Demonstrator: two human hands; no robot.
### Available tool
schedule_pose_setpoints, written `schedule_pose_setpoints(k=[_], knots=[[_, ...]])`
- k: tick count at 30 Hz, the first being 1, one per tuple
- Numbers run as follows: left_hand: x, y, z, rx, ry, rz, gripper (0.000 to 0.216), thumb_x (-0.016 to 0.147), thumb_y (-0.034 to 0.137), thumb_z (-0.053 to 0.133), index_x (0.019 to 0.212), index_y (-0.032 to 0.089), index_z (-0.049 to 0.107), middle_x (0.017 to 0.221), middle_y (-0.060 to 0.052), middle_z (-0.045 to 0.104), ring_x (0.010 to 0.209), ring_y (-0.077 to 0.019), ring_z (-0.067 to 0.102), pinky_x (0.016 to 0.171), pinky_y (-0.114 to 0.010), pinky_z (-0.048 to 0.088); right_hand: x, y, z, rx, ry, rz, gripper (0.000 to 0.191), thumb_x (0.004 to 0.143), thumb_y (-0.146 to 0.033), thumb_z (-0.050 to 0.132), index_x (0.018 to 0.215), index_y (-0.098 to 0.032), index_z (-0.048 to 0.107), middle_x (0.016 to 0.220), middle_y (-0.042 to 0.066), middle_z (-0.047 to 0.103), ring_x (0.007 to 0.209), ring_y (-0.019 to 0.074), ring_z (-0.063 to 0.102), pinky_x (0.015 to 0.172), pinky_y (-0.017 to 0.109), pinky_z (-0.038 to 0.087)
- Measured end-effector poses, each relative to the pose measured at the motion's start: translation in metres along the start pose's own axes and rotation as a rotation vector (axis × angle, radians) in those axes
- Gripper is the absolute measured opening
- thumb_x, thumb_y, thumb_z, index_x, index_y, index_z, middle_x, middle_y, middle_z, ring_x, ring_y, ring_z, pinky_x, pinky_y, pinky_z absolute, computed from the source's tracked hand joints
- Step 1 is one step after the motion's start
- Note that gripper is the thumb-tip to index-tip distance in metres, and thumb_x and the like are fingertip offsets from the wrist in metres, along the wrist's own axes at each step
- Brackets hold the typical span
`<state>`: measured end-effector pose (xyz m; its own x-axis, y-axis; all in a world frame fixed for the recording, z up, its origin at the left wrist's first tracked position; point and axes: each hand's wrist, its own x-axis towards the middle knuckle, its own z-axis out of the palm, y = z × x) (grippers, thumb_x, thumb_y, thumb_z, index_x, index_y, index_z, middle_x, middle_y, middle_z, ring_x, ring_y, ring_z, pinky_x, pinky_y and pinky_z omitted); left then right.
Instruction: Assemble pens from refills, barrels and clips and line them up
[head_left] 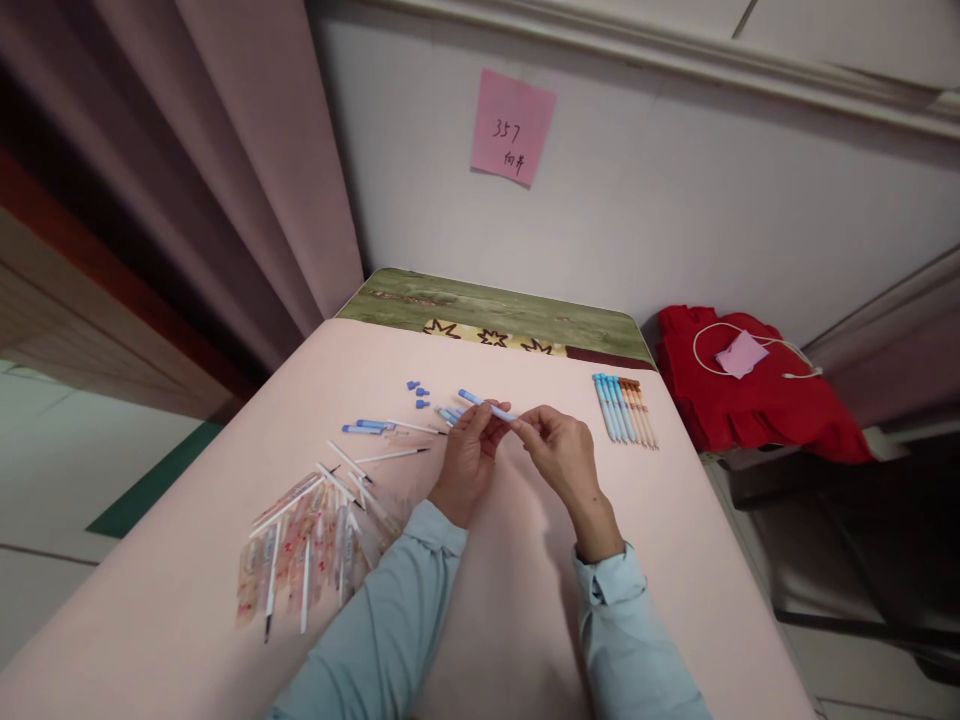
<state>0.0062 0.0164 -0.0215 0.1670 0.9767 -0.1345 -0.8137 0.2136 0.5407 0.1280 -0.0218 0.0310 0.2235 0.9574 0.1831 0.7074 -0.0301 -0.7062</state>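
Note:
In front of me a blue pen barrel is held at a slant between both hands. The fingers of my left hand are closed around its middle. At its near right end, the thumb and fingers of my right hand are pinched together, covering the tip. Other blue pen parts lie just behind my left hand, partly hidden by it. Small blue caps sit to the left, with blue barrels and a white refill nearer to me.
A pile of clear pen barrels with white refills covers the table's left side. Several assembled blue and orange pens lie in a row at the right. Beyond the table's right edge are a red cloth and a white cable.

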Motion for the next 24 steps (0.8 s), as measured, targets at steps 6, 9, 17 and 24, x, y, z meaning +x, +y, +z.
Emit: schedule_pose_setpoints(k=[6,9,17,24], knots=[[0.0001,0.0000,-0.0002,0.015,-0.001,-0.009,0.015,0.076,0.026,0.078,0.084,0.016,0.071,0.086,-0.003,0.073,0.079,-0.0135,0.068,0.080,-0.028,0.053,-0.0006,-0.0049,-0.0037,-0.038,-0.088,-0.010,0.040,0.093,-0.052,0.051,0.069,-0.024,0.068,0.064,0.001,0.070,0.059,0.0162,0.063,0.057,0.025,0.038],[-0.0007,0.0008,0.0013,0.030,0.006,-0.010,0.015,0.076,0.027,0.077,0.083,0.016,0.070,0.086,-0.002,0.073,0.077,-0.0131,0.067,0.076,-0.027,0.052,-0.0002,-0.0077,-0.0050,-0.059,-0.141,-0.003,0.040,0.094,-0.049,0.051,0.069,-0.023,0.068,0.064,0.000,0.070,0.059,0.0149,0.062,0.058,0.024,0.037],[-0.0009,-0.0020,0.0021,0.089,0.032,0.005,0.020,0.076,0.033,0.077,0.079,0.016,0.068,0.079,0.000,0.068,0.072,-0.0108,0.063,0.074,-0.025,0.050,0.0001,-0.0020,-0.0012,-0.044,-0.176,-0.014,0.032,0.086,-0.052,0.060,0.075,-0.024,0.072,0.062,-0.001,0.066,0.058,0.0140,0.054,0.054,0.024,0.031],[-0.0010,0.0005,0.0041,0.108,0.008,-0.045,0.035,0.080,0.049,0.070,0.085,0.015,0.070,0.085,-0.006,0.071,0.074,-0.0151,0.065,0.068,-0.028,0.051,0.0005,-0.0025,-0.0033,0.039,-0.305,0.055,0.038,0.091,-0.045,0.053,0.066,-0.022,0.071,0.066,0.002,0.071,0.063,0.0157,0.061,0.060,0.025,0.036]])
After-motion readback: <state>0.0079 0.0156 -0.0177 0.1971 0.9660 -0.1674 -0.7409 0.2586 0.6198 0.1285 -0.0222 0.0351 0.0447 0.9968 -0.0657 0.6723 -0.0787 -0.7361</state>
